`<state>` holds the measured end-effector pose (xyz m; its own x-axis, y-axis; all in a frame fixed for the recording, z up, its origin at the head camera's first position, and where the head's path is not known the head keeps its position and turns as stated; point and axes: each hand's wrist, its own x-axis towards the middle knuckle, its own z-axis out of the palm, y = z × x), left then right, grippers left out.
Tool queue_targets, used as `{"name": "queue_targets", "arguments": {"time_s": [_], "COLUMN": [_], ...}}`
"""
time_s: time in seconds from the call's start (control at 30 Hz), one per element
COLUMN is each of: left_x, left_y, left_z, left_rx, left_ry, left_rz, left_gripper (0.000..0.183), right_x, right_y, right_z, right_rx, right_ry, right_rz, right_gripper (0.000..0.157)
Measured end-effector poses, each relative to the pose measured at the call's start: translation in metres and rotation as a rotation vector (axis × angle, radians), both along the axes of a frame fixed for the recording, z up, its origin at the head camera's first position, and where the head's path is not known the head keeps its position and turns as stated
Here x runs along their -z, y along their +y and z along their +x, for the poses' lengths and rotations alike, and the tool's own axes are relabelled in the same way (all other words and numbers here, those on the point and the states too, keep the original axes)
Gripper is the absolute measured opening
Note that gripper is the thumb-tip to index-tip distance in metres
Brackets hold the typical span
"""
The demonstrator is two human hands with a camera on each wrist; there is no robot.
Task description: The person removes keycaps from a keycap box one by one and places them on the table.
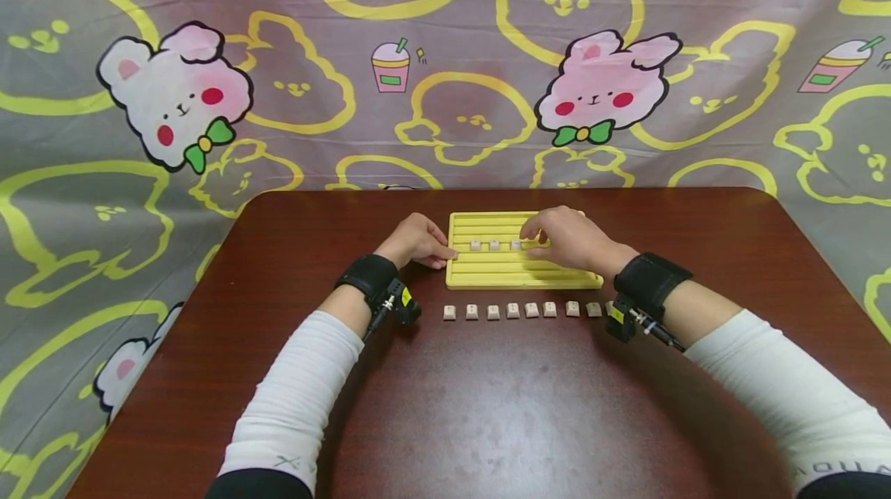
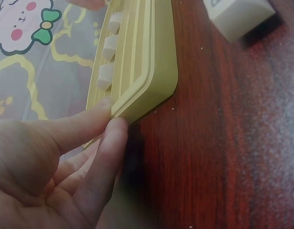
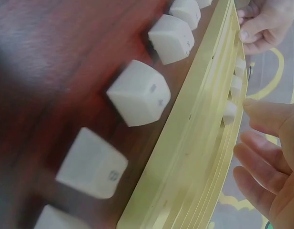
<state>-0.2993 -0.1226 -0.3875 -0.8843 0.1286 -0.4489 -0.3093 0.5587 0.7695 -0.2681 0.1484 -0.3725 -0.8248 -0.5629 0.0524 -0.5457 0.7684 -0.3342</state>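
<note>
Three keycaps point(image 1: 494, 245) on yellow tray point(image 1: 518, 282), L hand point(image 1: 418, 242) on its edge

Our L hand pinches the tray's left edge btwn thumb & finger. Our R hand point(image 1: 572, 239) is over the tray's right part, fingers apart & lightly bent, w/ nothing that we can see in its grasp; its fingertips are just beside the rightmost of the 3 caps, & we can't tell if they touch. All 3 sit spaced apart along one groove. Tray lies on the far part of the brown table point(image 1: 445, 422). Nearer us, just off the tray's front edge, a row of loose caps point(image 1: 513, 311) runs L to R: approx 9 in view, the last partly hidden by the R wrist cam point(image 1: 622, 321). Marks on them are mostly too small to read. We've white sleeves point(image 1: 288, 398) & black wrist straps point(image 1: 650, 282) on. Behind the table: cloth point(image 1: 476, 116) w/ bunnies & cups.
</note>
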Motion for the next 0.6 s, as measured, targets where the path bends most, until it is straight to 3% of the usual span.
{"name": "queue_targets", "arguments": {"time_s": [0.6], "left_x": [-0.001], "left_y": [0.0], "left_z": [0.0], "left_rx": [0.0], "left_ry": [-0.001], "left_rz": [-0.002], "left_gripper": [0.031], "right_x": [0.009], "right_y": [-0.014], "right_z": [-0.017], "right_rx": [0.036], "right_ry": [-0.022], "right_rz": [0.008], "right_gripper": [0.031]}}
